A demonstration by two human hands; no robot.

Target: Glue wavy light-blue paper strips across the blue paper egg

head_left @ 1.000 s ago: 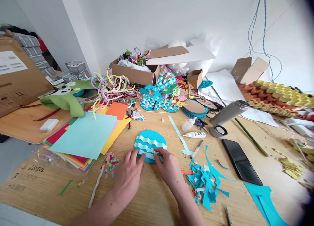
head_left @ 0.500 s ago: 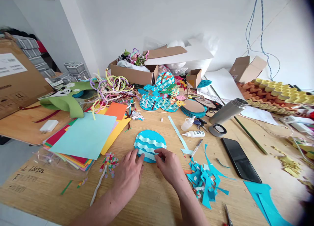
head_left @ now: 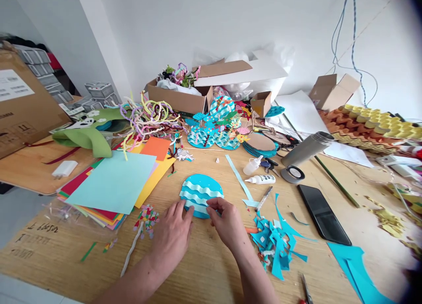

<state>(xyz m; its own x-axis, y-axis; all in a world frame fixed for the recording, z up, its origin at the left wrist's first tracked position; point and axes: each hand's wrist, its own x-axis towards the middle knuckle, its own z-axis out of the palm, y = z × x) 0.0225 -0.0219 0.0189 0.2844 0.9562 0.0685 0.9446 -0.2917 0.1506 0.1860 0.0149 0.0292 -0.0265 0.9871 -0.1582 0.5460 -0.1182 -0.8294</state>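
Observation:
A round blue paper disc (head_left: 201, 179) lies on the table before me, with several pale-blue wavy paper strips (head_left: 201, 190) across it. My left hand (head_left: 173, 229) rests at the disc's lower left, its bent fingertips and thumb on the left end of the lowest strip. At the disc's right edge, my right hand (head_left: 226, 220) has thumb and forefinger pinched at that strip's other end. Fingers partly cover the disc's lower edge.
Blue paper scraps (head_left: 275, 242), a phone (head_left: 325, 214) and scissors (head_left: 306, 290) lie to the right. Glue bottles (head_left: 262, 179) and a steel flask (head_left: 306, 149) stand or lie beyond. Coloured paper sheets (head_left: 112, 181) are stacked at left; decorated blue discs (head_left: 201, 137) sit behind.
Both hands stay at the disc's lower edge. The right fingertips have shifted very slightly to the left; the disc and strips look the same.

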